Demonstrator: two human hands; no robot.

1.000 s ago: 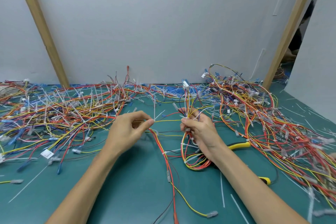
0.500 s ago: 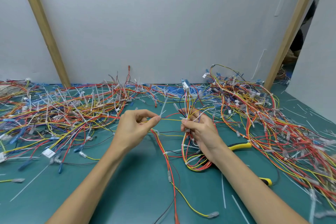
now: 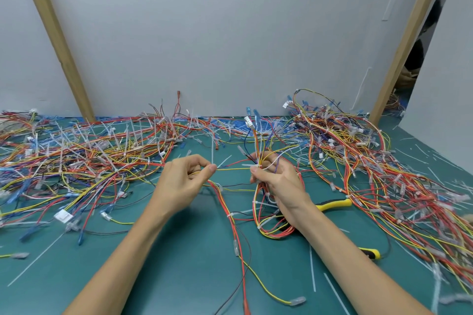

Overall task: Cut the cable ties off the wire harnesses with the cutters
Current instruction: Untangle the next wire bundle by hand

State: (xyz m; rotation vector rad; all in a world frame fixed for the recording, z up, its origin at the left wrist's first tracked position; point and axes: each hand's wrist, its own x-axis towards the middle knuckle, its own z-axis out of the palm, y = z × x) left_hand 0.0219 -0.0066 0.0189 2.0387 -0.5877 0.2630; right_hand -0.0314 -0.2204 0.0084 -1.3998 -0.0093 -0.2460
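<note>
Gripped wire harness (image 3: 258, 202) in curled right hand (image 3: 279, 184); pinched yellow strand (image 3: 230, 169) between thumb and finger of left hand (image 3: 184, 179). Noted cutters (image 3: 332, 204) lying unheld on mat (image 3: 194, 258) beside right wrist. Needed cable tie (image 3: 253, 166) isolated, strand taut, blades clear of insulation.

"How many hands were there?"

"Two: the left hand (image 3: 183, 181) and the right hand (image 3: 279, 181)."

"Cutters?"

"One pair of cutters (image 3: 332, 204), with two yellow handles."

"Harnesses?"

"One harness (image 3: 266, 225) was in the hands. The rest lay in two heaps, the left heap (image 3: 76, 156) and the right heap (image 3: 371, 161), too tangled to count."

"Loose ties (image 3: 312, 271)?"

"Too many to count on the one bench (image 3: 179, 250). Two wooden posts stood behind, the left post (image 3: 58, 41) and the right post (image 3: 407, 41)."
</note>
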